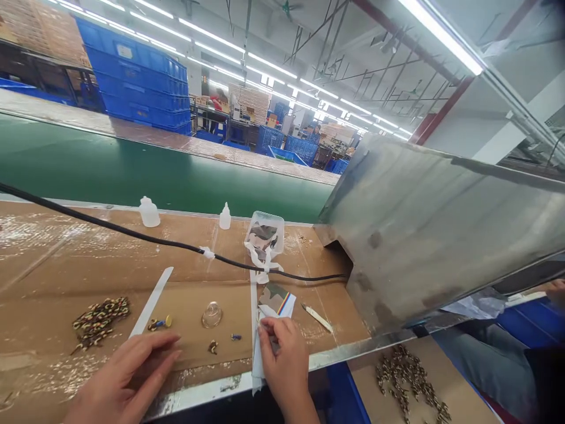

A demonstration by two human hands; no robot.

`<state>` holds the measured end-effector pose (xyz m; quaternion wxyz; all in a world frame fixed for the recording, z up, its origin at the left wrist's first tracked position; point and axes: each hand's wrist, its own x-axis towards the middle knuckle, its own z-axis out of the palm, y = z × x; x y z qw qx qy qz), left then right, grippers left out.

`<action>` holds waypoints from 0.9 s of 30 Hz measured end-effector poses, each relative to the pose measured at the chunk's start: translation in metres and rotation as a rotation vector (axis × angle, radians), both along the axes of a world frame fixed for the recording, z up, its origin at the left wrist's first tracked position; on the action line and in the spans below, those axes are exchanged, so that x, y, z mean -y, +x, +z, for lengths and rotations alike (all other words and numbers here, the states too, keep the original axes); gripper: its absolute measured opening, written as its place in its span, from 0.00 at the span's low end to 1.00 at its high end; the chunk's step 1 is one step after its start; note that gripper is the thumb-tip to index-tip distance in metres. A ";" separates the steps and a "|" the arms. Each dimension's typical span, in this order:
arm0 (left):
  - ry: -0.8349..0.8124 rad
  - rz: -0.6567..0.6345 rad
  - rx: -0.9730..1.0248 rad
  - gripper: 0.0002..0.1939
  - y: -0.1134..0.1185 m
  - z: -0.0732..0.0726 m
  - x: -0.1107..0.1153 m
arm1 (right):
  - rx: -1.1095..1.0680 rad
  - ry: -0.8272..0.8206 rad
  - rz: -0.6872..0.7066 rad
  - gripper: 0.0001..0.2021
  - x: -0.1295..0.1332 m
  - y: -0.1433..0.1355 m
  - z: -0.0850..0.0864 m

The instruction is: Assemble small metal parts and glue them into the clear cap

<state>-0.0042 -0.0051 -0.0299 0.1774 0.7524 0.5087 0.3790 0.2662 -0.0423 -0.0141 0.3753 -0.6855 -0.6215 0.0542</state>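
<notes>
My left hand (128,374) rests on the brown-covered bench with thumb and fingers apart, holding nothing. Just beyond its fingertips lies a small blue figure with a yellow round piece (161,322). My right hand (285,350) has its fingers drawn together in a pinch at the lower edge of a camouflage-patterned sheet with a white border (278,301); whatever is between the fingertips is too small or hidden to name. Between the hands are a small clear dish (212,315), a little dark-and-yellow piece (212,347) and a tiny blue piece (236,337). A pale-handled knife (318,318) lies right of my right hand.
A heap of small dark-and-yellow pieces (101,318) is at left, near a white strip (152,300). A black cable (168,240) crosses the bench. Behind are two white bottles (150,213), a clear tub (277,227) and a green conveyor (198,182). A metal housing (424,224) stands right.
</notes>
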 end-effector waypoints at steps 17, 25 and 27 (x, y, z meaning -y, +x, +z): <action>-0.241 -0.475 -0.197 0.14 0.016 0.078 -0.086 | -0.090 0.130 -0.008 0.11 -0.004 0.002 -0.023; -0.383 -0.625 -0.201 0.17 0.030 0.075 -0.099 | -0.081 0.108 -0.052 0.12 -0.007 0.001 -0.027; -0.386 -0.631 -0.179 0.15 0.030 0.069 -0.100 | -0.072 0.092 -0.057 0.11 -0.007 0.001 -0.027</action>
